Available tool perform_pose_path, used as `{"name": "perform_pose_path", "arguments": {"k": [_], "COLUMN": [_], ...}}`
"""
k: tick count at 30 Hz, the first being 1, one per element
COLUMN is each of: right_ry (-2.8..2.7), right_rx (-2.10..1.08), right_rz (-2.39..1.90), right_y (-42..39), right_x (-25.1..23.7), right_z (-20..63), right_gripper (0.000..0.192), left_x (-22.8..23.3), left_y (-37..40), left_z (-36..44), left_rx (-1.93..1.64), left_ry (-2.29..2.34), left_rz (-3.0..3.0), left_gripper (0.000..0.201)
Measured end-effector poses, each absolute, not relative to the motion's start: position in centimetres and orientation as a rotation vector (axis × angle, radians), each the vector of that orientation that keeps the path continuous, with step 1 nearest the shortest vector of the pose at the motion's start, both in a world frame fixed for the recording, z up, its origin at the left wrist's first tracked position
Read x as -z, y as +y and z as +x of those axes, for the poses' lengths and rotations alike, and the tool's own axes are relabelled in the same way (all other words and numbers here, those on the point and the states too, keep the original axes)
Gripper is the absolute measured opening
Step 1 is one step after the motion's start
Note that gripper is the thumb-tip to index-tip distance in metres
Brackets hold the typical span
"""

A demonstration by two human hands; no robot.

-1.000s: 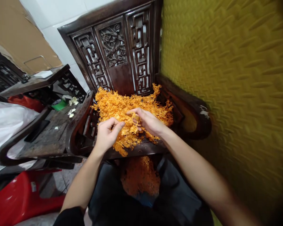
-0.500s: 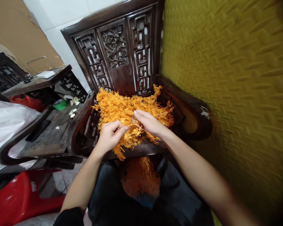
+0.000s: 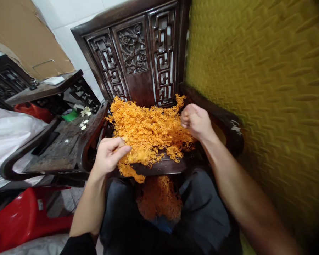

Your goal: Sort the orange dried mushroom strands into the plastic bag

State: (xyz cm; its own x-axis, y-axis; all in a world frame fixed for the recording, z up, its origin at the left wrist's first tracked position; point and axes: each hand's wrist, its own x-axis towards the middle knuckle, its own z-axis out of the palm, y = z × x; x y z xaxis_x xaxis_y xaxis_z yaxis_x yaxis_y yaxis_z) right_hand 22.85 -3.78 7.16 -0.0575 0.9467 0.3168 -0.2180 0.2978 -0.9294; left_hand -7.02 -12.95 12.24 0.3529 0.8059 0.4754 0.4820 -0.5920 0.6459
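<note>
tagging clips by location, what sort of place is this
Probably a home or small workshop storeroom, not a factory: a carved dark wooden chair heaped with orange strands, leaning cardboard, and a red plastic stool.

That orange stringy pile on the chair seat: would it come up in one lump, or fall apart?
The orange stringy pile probably lifts in tangled clumps; strands interlock and droop over the seat edge, so floppy. It looks light. The left hand pinches only a wisp.
</note>
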Motion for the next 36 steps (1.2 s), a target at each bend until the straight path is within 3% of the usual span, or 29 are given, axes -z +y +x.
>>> {"name": "perform_pose_path", "arguments": {"k": [6,11,18,21,26,36], "right_ry": [-1.076,-1.11,-1.224,-1.397,-1.627,-2.123], "right_rx": [-1.586,-1.726,-2.012,-1.837,-1.286,-0.744], "right_rz": [-0.733,-0.655,-0.571,-0.491,-0.66,-0.745], "right_y": [-5.0,-5.8,-7.1,-7.9,-8.7,-7.6], "right_x": [-6.4,-6.3,-6.4,-6.4,-6.9,-8.2], "right_z": [20.6,17.6,17.0,16.0,14.6,17.7], "right_gripper": [0.039,0.034,0.078,0.078,0.04,0.038], "left_x": [-11.1,-11.0,-10.2,-9.6,-9.4,-9.7], "left_y": [-12.0,-11.6,-11.4,-11.2,-10.9,-11.1], "left_z": [-5.9,-5.5,-5.2,-4.6,-4.6,-5.4], "left_rx": [-1.063,-1.117,-1.234,-1.313,-1.441,-1.601], "left_ry": [1.224,1.223,1.232,1.284,1.329,1.512], "left_rz": [2.161,2.066,1.859,1.739,1.642,1.844], "left_gripper": [0.042,0.042,0.042,0.042,0.042,0.042]}}
